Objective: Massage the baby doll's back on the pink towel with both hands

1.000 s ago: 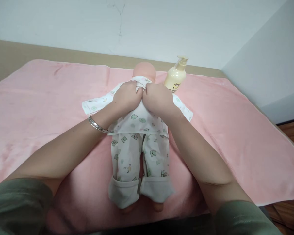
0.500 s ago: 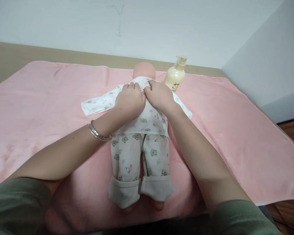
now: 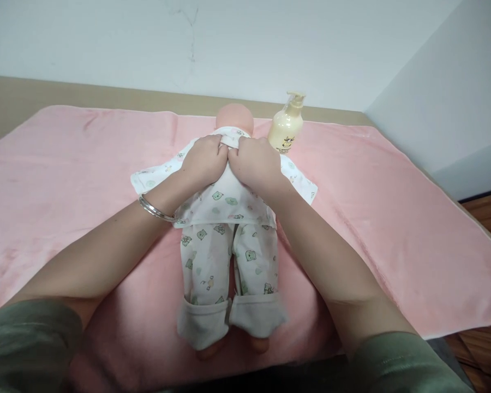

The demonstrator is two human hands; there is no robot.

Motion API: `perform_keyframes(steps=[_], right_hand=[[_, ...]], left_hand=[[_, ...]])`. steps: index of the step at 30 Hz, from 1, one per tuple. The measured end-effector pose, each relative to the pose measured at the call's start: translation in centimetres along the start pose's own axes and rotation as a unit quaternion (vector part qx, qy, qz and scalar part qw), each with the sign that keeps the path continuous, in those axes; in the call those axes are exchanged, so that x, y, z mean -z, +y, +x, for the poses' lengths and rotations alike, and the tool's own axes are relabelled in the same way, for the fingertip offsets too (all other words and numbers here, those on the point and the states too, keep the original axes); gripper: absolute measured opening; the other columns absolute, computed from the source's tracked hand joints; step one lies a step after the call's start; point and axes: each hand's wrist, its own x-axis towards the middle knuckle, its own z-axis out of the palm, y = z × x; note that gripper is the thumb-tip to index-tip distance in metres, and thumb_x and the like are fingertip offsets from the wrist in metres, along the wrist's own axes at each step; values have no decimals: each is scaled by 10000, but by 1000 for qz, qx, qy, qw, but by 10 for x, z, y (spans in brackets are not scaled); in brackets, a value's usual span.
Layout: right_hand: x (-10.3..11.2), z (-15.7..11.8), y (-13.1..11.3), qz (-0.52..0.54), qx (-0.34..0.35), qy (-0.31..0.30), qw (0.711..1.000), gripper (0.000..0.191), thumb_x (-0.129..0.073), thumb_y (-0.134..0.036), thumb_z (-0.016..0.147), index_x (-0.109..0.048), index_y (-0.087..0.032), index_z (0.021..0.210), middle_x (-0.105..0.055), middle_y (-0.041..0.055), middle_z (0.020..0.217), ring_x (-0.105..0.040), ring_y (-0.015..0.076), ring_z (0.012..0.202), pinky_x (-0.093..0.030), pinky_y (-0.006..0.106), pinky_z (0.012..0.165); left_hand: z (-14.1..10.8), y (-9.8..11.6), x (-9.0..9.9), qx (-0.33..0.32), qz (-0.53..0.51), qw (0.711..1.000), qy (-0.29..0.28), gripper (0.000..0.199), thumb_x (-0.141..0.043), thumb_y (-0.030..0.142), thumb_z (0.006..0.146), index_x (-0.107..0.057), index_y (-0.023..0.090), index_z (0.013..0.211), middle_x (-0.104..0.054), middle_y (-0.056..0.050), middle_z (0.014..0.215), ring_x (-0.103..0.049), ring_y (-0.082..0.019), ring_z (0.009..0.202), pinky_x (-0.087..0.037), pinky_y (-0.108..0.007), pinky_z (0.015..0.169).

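Observation:
A baby doll (image 3: 234, 115) lies on a pink blanket, its head toward the wall. It wears a white patterned top (image 3: 229, 202) with the sleeves spread out, and matching trousers (image 3: 209, 262) with turned-up cuffs. My left hand (image 3: 205, 159) grips the top's fabric near the neck, fingers curled. Right beside it, my right hand (image 3: 255, 164) is closed on the same fabric, the two thumbs almost touching. A small fold of cloth shows between the hands. Most fingertips are hidden in the cloth.
A cream pump bottle (image 3: 285, 128) stands right of the doll's head. The pink blanket (image 3: 82, 158) covers much of the tan surface (image 3: 8, 98). Behind it rises a white wall (image 3: 245, 43). Wooden flooring (image 3: 486, 213) shows at the far right.
The bunched fabric at the neck looks flatter, and my hands have shifted slightly on it. My left hand's fingers now curl further under. The whole view has moved a little.

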Motion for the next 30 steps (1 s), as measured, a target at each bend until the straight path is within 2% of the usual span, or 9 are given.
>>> perform_keyframes(steps=[6, 10, 13, 17, 24, 30], right_hand=[[-4, 8, 7, 24, -21, 22, 999, 358, -378, -263, 1011, -722, -165, 1038, -736, 169, 1004, -619, 379, 1158, -547, 505, 955], [0, 10, 8, 55, -33, 17, 998, 393, -369, -303, 1010, -731, -159, 1063, -753, 169, 1076, -605, 378, 1221, -548, 472, 959], [2, 12, 9, 50, -29, 6, 998, 427, -344, -310, 1020, -721, -136, 1122, -753, 177, 1142, -603, 376, 1238, -534, 468, 997], [1, 11, 11, 18, -2, -2, 1000, 460, -314, -289, 1038, -665, -86, 1256, -729, 197, 1237, -586, 394, 1263, -507, 505, 1053], [-7, 8, 9, -34, 41, 4, 999, 376, -336, -257, 1053, -691, -141, 1092, -702, 181, 1113, -569, 404, 1243, -497, 554, 1028], [-4, 5, 1, -17, 17, -2, 1000, 379, -338, -252, 1055, -660, -102, 1186, -696, 199, 1122, -564, 416, 1276, -492, 580, 1059]], left_hand=[[-14, 15, 0, 1, 51, 999, 0, 419, -263, 246, 1016, -649, 152, 1150, -689, -194, 1235, -629, -319, 1186, -509, -462, 1090], [-26, 23, -2, -37, 77, 996, 25, 400, -309, 240, 1009, -642, 135, 1204, -667, -201, 1262, -589, -349, 1251, -473, -517, 1145], [-28, 25, -2, -50, 84, 995, 14, 394, -325, 223, 987, -658, 147, 1183, -678, -198, 1229, -601, -356, 1210, -485, -527, 1121], [-22, 22, 3, -40, 68, 997, -4, 391, -329, 219, 963, -669, 155, 1144, -693, -194, 1214, -622, -353, 1163, -502, -513, 1087], [-6, 7, 2, -13, 1, 1000, -3, 388, -345, 274, 955, -696, 194, 1099, -738, -146, 1181, -656, -319, 1123, -529, -470, 1035], [0, -2, -5, 10, -58, 998, 29, 462, -320, 342, 990, -713, 205, 1191, -743, -120, 1267, -616, -300, 1311, -463, -438, 1176]])
